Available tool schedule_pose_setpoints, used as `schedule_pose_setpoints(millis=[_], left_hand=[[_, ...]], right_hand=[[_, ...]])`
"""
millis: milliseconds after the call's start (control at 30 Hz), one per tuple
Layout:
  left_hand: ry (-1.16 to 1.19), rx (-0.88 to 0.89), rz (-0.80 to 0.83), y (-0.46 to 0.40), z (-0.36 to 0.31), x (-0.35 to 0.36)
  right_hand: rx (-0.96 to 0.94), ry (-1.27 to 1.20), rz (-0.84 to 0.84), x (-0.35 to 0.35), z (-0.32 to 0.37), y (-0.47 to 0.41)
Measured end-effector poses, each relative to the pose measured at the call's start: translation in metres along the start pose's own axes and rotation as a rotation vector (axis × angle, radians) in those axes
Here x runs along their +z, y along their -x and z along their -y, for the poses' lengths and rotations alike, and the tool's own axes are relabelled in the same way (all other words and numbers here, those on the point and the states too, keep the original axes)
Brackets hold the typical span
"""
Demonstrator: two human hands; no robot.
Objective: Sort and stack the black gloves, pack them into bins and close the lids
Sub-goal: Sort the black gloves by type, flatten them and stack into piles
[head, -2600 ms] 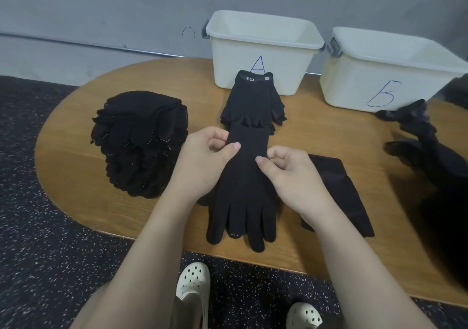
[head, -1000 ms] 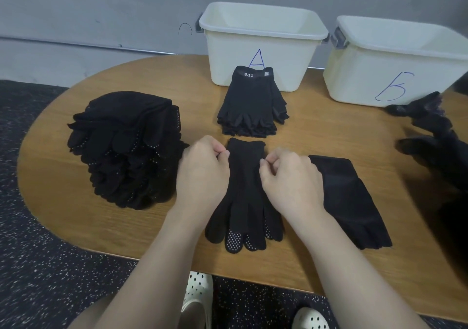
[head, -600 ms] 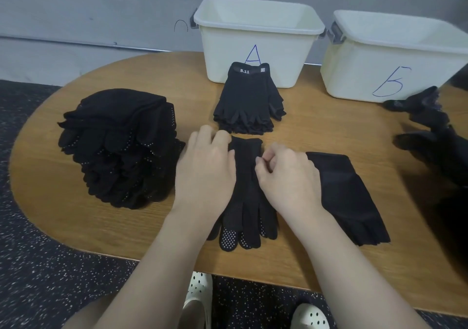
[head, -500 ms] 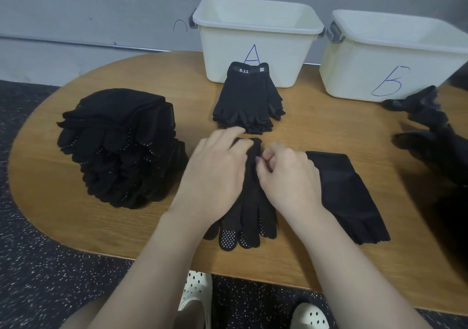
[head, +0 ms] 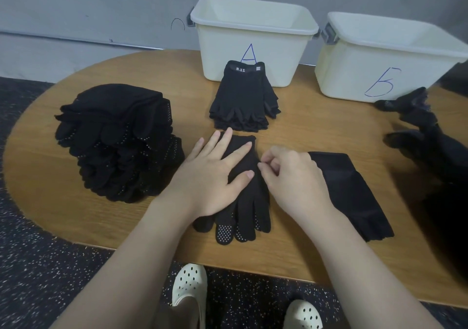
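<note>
My two hands worked on a black glove [head: 243, 202] at the centre of a wooden table [head: 316, 131].

My left hand [head: 212, 174] lay flat with its fingers straight and spread, pressing down on the glove's cuff end. My right hand [head: 291, 176] sat just beside it, fingers curled, thumb and forefinger pinching the glove's right edge. The glove's dotted fingertips pointed toward the lower edge of the frame. Left of centre stood a tall pile [head: 119, 143] of dotted gloves. Above the centre lay a neat stack [head: 243, 98] against bin A [head: 253, 40], with bin B [head: 390, 57] at upper right, both without lids. A flat dark glove [head: 352, 194] lay right of my right hand, and loose gloves [head: 430, 141] lay at the right edge.
</note>
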State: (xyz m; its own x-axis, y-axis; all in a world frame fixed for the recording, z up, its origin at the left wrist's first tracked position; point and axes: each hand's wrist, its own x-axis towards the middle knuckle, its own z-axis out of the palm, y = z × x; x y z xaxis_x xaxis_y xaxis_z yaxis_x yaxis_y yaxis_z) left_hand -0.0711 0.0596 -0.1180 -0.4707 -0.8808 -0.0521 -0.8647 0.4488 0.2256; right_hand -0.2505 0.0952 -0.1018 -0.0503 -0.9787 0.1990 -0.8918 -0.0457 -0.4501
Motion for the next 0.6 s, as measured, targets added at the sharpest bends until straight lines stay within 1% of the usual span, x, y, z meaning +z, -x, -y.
schedule_pose_setpoints(millis=[67,167,267,333,400,600], left_hand=[[0.018,-0.013,-0.016,0.0,-0.001,0.001],[0.092,-0.073,-0.061,0.001,0.001,0.001],[0.114,-0.102,-0.092,0.002,0.002,0.003],[0.115,-0.11,-0.097,0.002,0.002,0.005],[0.117,-0.121,-0.102,0.001,0.001,0.005],[0.115,-0.167,-0.132,0.0,-0.003,0.007]], right_hand=[[-0.073,-0.013,-0.008,-0.005,-0.005,0.005],[-0.267,-0.08,0.005,-0.012,-0.01,0.016],[-0.411,-0.189,0.136,-0.022,-0.011,0.034],[-0.451,-0.184,0.222,-0.025,-0.013,0.047],[-0.471,-0.141,0.242,-0.021,-0.017,0.055],[-0.512,-0.117,0.136,-0.013,-0.03,0.063]])
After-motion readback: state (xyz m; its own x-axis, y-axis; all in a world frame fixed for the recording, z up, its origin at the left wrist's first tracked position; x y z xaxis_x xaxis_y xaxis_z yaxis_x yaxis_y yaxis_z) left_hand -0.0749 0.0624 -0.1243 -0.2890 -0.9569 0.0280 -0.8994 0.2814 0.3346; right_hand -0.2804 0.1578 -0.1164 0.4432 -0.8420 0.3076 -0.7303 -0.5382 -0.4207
